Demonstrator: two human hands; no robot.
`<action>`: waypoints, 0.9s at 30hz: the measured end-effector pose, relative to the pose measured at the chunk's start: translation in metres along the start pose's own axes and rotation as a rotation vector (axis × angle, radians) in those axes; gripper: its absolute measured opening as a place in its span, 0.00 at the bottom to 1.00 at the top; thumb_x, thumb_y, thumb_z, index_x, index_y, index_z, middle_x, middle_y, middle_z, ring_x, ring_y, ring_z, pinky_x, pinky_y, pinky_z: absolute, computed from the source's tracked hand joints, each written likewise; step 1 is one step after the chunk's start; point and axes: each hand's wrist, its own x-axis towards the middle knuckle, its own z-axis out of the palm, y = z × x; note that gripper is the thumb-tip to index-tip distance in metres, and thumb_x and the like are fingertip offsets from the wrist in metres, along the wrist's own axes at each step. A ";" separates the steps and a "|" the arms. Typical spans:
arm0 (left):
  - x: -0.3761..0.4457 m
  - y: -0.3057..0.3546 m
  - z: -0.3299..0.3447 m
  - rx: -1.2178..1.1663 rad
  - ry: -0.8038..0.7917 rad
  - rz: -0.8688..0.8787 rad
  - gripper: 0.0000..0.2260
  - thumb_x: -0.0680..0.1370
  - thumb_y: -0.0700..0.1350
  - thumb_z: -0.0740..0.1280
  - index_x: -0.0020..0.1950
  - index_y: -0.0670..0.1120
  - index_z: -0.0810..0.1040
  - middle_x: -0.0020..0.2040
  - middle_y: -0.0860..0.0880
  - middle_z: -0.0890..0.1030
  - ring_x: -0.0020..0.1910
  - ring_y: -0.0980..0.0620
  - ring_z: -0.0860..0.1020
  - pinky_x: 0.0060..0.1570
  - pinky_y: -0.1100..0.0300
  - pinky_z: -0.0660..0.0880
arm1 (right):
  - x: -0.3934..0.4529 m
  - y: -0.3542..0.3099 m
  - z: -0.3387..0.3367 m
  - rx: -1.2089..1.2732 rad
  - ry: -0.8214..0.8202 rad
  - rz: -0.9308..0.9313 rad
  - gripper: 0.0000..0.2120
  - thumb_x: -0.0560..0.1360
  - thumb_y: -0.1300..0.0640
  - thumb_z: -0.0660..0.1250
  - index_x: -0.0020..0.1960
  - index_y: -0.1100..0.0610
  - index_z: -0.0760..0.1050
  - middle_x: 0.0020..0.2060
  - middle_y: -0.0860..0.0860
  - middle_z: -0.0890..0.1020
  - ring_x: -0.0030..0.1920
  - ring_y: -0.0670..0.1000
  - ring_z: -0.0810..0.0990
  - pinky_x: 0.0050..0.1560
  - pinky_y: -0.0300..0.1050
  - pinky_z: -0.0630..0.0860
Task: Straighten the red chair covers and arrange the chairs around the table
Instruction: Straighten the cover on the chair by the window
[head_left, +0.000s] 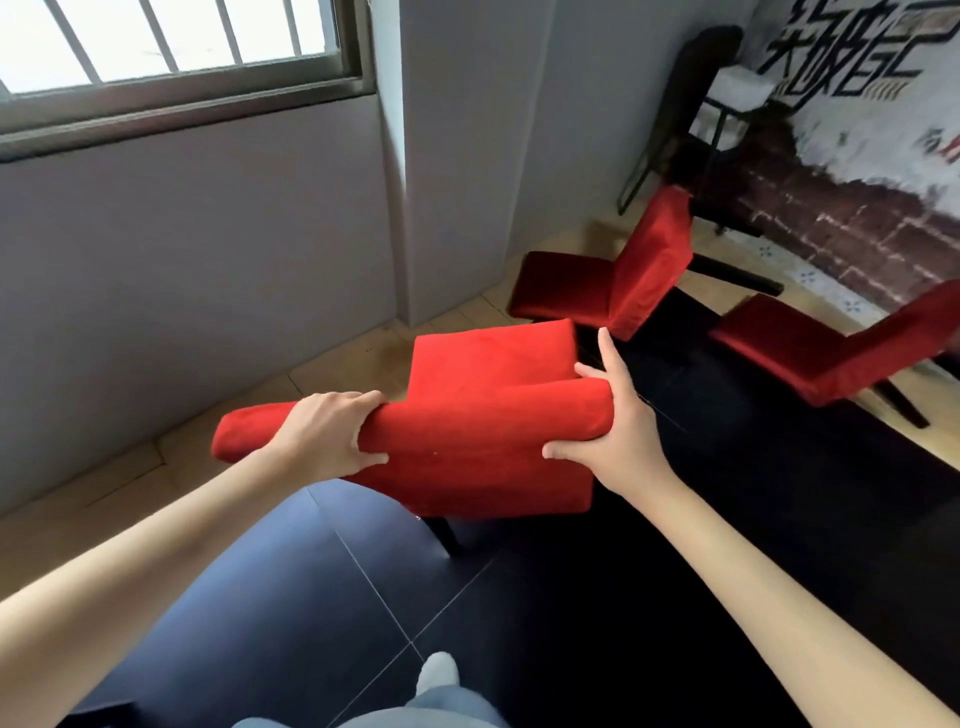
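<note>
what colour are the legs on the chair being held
Black, on the red velvet-covered chair; one dark chair leg shows below the cover, best in the head view.

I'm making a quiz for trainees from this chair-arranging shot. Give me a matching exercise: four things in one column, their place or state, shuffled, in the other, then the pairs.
Things
1. left hand
2. right hand
3. nearest red chair
4. black chair

Places or states
A. against the far wall, by the mural
B. grips the top of the backrest from above
C. held at its backrest by both hands
D. holds the backrest's right end

Pairs: 1-B, 2-D, 3-C, 4-A
</note>
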 end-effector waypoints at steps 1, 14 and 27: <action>0.004 0.002 -0.002 0.035 -0.012 0.014 0.24 0.67 0.60 0.73 0.57 0.49 0.74 0.49 0.53 0.81 0.50 0.46 0.80 0.43 0.55 0.74 | -0.003 0.001 -0.001 0.007 0.012 0.006 0.62 0.54 0.56 0.84 0.71 0.29 0.47 0.60 0.38 0.74 0.61 0.33 0.68 0.61 0.25 0.58; 0.021 0.001 -0.025 0.196 -0.089 0.168 0.26 0.68 0.58 0.73 0.62 0.51 0.73 0.52 0.52 0.80 0.52 0.47 0.79 0.43 0.57 0.70 | -0.043 0.007 0.022 0.084 0.146 0.056 0.45 0.52 0.57 0.84 0.60 0.29 0.69 0.55 0.35 0.77 0.59 0.36 0.75 0.65 0.36 0.69; -0.081 -0.071 -0.046 0.264 -0.117 0.099 0.25 0.70 0.59 0.70 0.64 0.53 0.71 0.52 0.55 0.80 0.52 0.48 0.79 0.47 0.59 0.69 | -0.072 -0.060 0.095 0.106 0.051 -0.008 0.42 0.51 0.50 0.83 0.60 0.31 0.71 0.54 0.35 0.78 0.60 0.35 0.74 0.66 0.41 0.70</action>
